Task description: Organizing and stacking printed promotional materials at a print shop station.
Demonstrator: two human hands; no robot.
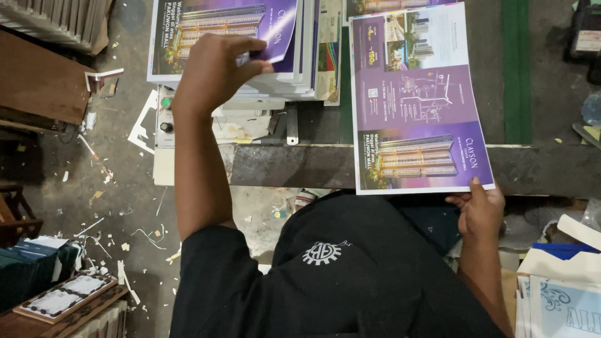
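Dusty concrete floor (119,188) strewn with paper scraps lies below a dark desk (288,166). Right hand (481,209) pinches the near edge of a purple printed sheet (416,100) showing towers and a map, fingers closed on it. Left hand (216,72) curls the corner of the top sheet on a stack of matching prints (294,56), fingers closed on that corner.

A stack of printed sheets (231,47) lies at the tabletop's (300,166) left end, the left hand (213,72) on its top sheet. To its right, a single sheet (416,100) overhangs the near edge, the right hand (481,209) at its near-right corner.
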